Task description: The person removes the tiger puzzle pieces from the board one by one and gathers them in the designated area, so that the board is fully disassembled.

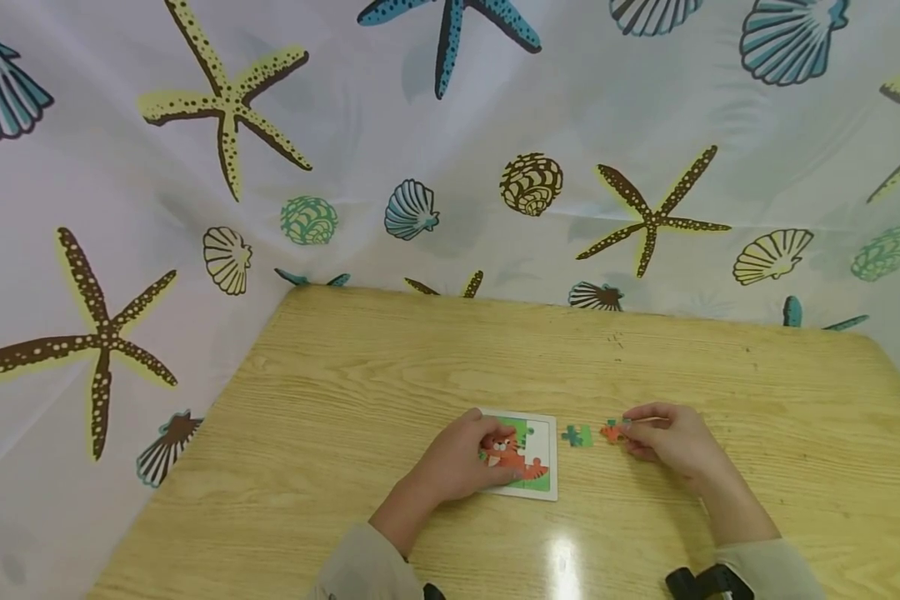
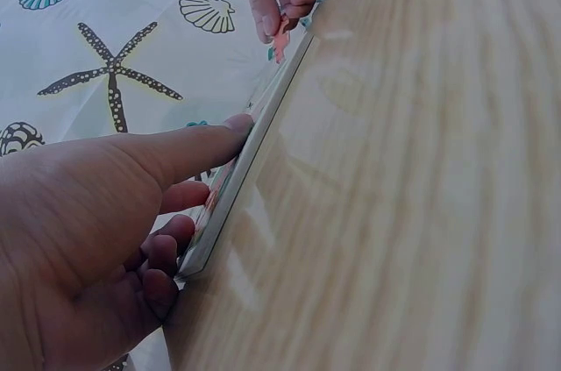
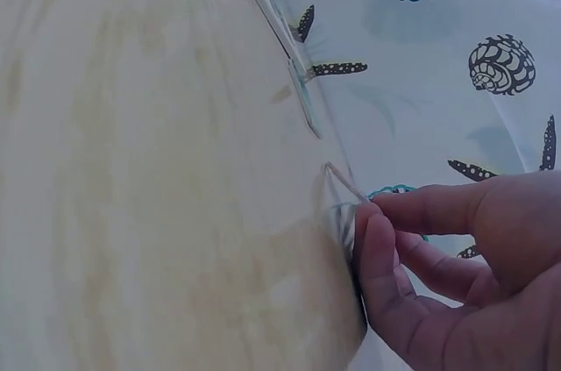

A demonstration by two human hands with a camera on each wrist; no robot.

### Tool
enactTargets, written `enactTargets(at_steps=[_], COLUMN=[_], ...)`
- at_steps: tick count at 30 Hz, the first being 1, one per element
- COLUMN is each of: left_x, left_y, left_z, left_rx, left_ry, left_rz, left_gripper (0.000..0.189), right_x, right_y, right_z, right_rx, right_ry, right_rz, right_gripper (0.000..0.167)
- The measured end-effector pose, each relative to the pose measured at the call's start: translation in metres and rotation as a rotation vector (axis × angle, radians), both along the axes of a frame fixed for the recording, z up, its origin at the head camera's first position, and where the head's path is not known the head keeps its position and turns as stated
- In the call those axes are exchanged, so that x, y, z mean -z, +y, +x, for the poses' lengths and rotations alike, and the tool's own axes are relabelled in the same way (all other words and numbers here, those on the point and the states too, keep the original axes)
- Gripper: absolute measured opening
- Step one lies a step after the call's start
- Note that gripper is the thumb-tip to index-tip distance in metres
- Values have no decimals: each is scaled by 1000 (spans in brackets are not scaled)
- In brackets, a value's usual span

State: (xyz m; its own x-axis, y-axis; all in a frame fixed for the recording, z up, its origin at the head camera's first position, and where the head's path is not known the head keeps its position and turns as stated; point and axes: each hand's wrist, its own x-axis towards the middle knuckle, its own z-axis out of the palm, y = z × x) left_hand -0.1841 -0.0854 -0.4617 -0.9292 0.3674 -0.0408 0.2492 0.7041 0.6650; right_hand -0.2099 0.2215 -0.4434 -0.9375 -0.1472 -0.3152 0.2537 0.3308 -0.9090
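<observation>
A small jigsaw puzzle in a white-edged tray (image 1: 542,493) lies on the table, with an orange cartoon animal on green and a bare white area at upper right. My left hand (image 1: 459,461) holds the tray by its left part, thumb and fingers lying over the picture; the left wrist view shows its thumb against the tray's edge. Just right of the tray lies a green and teal puzzle piece (image 1: 577,436). Beyond that, my right hand (image 1: 671,437) pinches an orange puzzle piece (image 1: 611,431) between thumb and fingers. In the right wrist view this piece (image 3: 346,181) is tilted up from the table.
The wood-grained table (image 1: 345,392) extends around the puzzle on all sides. A white curtain (image 1: 360,133) printed with starfish and shells hangs behind the table and along its left side. A black object (image 1: 708,582) sits at the right sleeve.
</observation>
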Motion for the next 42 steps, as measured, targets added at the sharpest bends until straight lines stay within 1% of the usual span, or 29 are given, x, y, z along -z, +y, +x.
enactTargets(at_steps=[8,14,29,37,42], left_x=[0,-1,0,1,0], left_y=[0,1,2,2,1], left_z=[0,0,0,0,-1], left_rx=[7,8,2,-1,-4], left_ry=[0,0,-1,-3,-8], left_rz=[9,12,5,3,1], left_gripper=[55,56,57,57,58], right_x=[0,-2,0,-4,-7], right_y=[-2,-4,-1,-1,-5], right_z=[0,2,1,2,2], right_rx=[43,51,61,60,46], right_ry=[25,40,27,10,5], right_rz=[97,157,124,127,105], right_gripper=[34,30,33,36,38])
